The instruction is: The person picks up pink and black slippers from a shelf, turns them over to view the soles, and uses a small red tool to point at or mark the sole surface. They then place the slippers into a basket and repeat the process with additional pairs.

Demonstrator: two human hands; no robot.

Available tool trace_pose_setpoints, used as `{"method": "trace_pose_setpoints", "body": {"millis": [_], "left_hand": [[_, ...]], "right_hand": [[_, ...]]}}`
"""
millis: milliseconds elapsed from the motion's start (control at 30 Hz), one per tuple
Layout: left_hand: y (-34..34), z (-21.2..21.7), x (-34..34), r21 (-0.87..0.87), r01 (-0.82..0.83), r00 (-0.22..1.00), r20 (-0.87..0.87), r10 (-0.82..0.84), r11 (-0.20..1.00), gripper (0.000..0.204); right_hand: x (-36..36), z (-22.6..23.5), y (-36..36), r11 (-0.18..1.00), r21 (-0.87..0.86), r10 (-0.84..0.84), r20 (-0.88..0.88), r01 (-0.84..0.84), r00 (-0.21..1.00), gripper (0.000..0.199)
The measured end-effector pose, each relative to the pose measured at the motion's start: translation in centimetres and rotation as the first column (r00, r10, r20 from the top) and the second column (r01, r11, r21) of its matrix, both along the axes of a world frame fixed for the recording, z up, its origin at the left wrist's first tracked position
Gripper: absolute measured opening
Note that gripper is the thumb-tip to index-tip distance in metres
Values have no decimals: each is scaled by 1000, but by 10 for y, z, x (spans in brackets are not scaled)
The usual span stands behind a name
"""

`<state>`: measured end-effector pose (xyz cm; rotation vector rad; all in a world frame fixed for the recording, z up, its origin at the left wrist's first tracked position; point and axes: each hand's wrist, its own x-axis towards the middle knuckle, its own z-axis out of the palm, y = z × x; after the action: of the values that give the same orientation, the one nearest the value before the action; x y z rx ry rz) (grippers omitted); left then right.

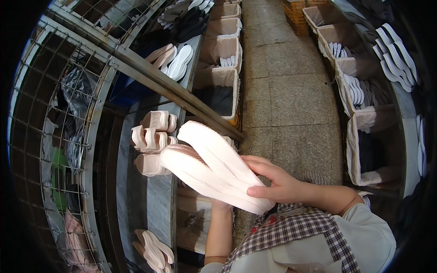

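A pair of pale pink shoe soles (pixel 217 160) is held up in front of me, toes pointing up and left. My right hand (pixel 272 181) grips them at the narrower end, thumb on top and fingers around the far side. Beneath the soles, only the wrist edge of my left hand (pixel 221 205) shows; its fingers are hidden behind them. Just left of the soles, several pale pink soles with brown insides (pixel 154 136) sit clustered on the grey bench (pixel 144 200). More pale soles (pixel 155 251) lie at the bench's near end.
Cloth-lined baskets (pixel 234 98) stand along the bench, some holding soles. Across the tiled aisle (pixel 298 98) runs another row of lined baskets (pixel 350 132), with white soles (pixel 396 59) on the bench beside it. A metal post (pixel 182 98) and wire-mesh rack (pixel 68 113) rise at left.
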<state>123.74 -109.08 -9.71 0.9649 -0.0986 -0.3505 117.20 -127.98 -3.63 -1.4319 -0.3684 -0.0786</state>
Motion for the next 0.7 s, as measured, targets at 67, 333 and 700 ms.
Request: {"method": "trace_pose_setpoints", "body": {"millis": [67,333,700], "left_hand": [[-1,4,4,-99,73,997,-8,-74,992,57],[-11,41,2,46,93,991,-105,-88,995,45],[-16,35,9,-310,120,867,-429,-252,943,37]], "right_hand": [[2,-2,-2,1000,-7,10,-12,-10,1000,64],[49,-32,-35,962,-273,46,145,-5,988,41],[41,-48,-21,934,329,267,-380,-140,886,40]]}}
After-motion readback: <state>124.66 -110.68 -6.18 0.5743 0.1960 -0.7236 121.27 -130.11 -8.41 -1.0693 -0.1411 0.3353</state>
